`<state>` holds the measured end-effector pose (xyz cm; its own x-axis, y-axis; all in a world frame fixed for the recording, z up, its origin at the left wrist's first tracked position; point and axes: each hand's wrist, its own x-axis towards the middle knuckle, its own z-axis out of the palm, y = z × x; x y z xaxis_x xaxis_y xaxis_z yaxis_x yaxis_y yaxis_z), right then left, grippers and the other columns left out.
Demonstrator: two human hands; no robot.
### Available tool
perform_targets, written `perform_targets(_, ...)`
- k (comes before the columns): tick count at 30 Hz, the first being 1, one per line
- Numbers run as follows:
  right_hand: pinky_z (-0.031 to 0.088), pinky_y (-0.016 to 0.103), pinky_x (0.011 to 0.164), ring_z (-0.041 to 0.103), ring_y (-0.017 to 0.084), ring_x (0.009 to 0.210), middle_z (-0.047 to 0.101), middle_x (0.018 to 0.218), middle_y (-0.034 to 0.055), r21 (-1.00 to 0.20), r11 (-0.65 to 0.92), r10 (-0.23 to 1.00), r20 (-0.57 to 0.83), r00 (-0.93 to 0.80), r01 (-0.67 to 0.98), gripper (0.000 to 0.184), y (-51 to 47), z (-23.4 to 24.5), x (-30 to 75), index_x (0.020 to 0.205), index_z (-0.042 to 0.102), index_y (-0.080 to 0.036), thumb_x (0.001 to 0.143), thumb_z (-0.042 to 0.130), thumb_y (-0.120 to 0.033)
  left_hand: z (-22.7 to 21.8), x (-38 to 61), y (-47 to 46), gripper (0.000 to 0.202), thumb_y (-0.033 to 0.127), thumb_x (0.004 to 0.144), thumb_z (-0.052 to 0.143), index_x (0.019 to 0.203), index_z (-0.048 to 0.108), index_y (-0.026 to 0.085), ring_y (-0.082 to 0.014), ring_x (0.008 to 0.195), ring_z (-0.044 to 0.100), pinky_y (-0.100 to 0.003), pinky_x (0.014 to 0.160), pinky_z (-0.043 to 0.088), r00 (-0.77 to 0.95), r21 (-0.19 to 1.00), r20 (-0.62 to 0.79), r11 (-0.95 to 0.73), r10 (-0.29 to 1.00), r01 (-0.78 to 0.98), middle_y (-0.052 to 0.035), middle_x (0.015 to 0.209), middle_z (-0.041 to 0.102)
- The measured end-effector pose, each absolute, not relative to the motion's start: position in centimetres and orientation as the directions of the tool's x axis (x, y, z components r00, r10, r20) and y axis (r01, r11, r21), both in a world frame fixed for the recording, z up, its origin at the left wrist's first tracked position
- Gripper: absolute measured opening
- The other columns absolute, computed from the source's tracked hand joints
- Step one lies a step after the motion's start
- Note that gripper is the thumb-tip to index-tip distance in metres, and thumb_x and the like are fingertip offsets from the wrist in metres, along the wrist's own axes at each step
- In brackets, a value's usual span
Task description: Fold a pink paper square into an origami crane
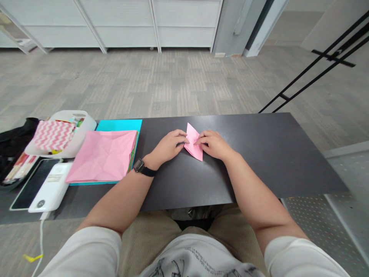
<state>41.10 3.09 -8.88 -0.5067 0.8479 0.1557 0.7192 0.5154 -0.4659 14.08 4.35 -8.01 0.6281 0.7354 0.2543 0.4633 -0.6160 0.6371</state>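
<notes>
A small folded pink paper (193,145) lies on the dark table (259,154), in front of me. My left hand (168,146) presses its left edge with bent fingertips; a black watch sits on that wrist. My right hand (213,144) pinches the paper's right side, fingers curled onto it. Both hands touch the paper at its middle.
To the left lies a creased pink sheet (102,156) on a stack of coloured paper with a cyan sheet (119,125) beneath. Further left are a white basket (62,132) with patterned paper, a white power bank (52,186), a phone (31,184) and a black bag (14,136).
</notes>
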Motion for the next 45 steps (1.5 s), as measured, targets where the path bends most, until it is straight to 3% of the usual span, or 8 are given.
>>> perform_targets(10,0.042,0.045,0.099,0.065,0.027,0.111,0.075,0.117,0.0044,-0.486,0.522,0.837,0.130,-0.532,0.701,0.022,2.6,-8.2,40.8,0.111,0.086,-0.037,0.094,0.077,-0.025,-7.9,14.0,4.6,0.014,0.023,0.097,0.068,0.098,0.082,0.027,-0.0261,0.121,0.066,-0.048,0.116,0.048,0.612,0.678,0.214,-0.567,0.761,0.467,-0.0070,0.124,0.072)
perform_targets(17,0.040,0.046,0.100,0.063,0.029,0.114,0.073,0.119,0.0050,-0.481,0.561,0.805,0.130,-0.579,0.674,0.020,2.1,-8.0,39.9,0.112,0.084,-0.034,0.092,0.084,-0.037,-8.4,14.3,4.4,0.011,0.029,0.097,0.069,0.101,0.078,0.025,-0.0283,0.118,0.064,-0.048,0.114,0.044,0.548,0.613,0.208,-0.544,0.811,0.573,-0.0076,0.124,0.072)
perform_targets(23,0.039,0.045,0.098,0.062,0.028,0.112,0.072,0.119,0.0043,-0.464,0.562,0.806,0.119,-0.580,0.685,0.022,2.0,-8.3,39.7,0.107,0.081,-0.032,0.086,0.088,-0.037,-9.2,15.1,3.7,0.011,0.034,0.097,0.073,0.098,0.074,0.024,-0.0317,0.118,0.060,-0.052,0.112,0.042,0.437,0.559,0.197,-0.467,0.877,0.685,-0.0087,0.123,0.070)
perform_targets(29,0.041,0.042,0.098,0.064,0.027,0.109,0.075,0.112,0.0064,-0.483,0.538,0.823,0.127,-0.553,0.691,0.017,1.9,-7.8,39.7,0.114,0.074,-0.027,0.100,0.065,-0.024,-9.5,16.2,2.8,0.016,0.038,0.100,0.070,0.102,0.068,0.022,-0.0338,0.122,0.058,-0.052,0.108,0.043,0.386,0.470,0.211,-0.439,0.898,0.766,-0.0111,0.126,0.067)
perform_targets(32,0.042,0.040,0.095,0.066,0.027,0.105,0.076,0.109,0.0067,-0.488,0.521,0.837,0.134,-0.530,0.700,0.021,2.0,-7.7,39.6,0.121,0.071,-0.025,0.100,0.065,-0.026,-9.4,16.5,2.5,0.018,0.040,0.101,0.069,0.104,0.067,0.022,-0.0330,0.124,0.057,-0.051,0.108,0.044,0.375,0.429,0.211,-0.431,0.903,0.794,-0.0107,0.128,0.066)
perform_targets(36,0.042,0.040,0.094,0.068,0.027,0.107,0.076,0.110,0.0064,-0.467,0.535,0.831,0.142,-0.538,0.704,0.025,2.0,-7.8,39.7,0.124,0.075,-0.028,0.100,0.068,-0.029,-9.5,16.5,2.6,0.018,0.039,0.100,0.069,0.106,0.066,0.022,-0.0321,0.125,0.057,-0.050,0.108,0.043,0.366,0.390,0.212,-0.422,0.906,0.818,-0.0101,0.128,0.065)
perform_targets(45,0.046,0.042,0.098,0.071,0.025,0.109,0.079,0.113,0.0052,-0.504,0.537,0.831,0.177,-0.528,0.676,0.028,2.4,-8.5,39.9,0.117,0.084,-0.031,0.102,0.062,-0.022,-9.7,16.4,3.0,0.022,0.041,0.097,0.073,0.107,0.065,0.022,-0.0320,0.125,0.056,-0.049,0.107,0.044,0.363,0.363,0.209,-0.417,0.908,0.833,-0.0104,0.129,0.064)
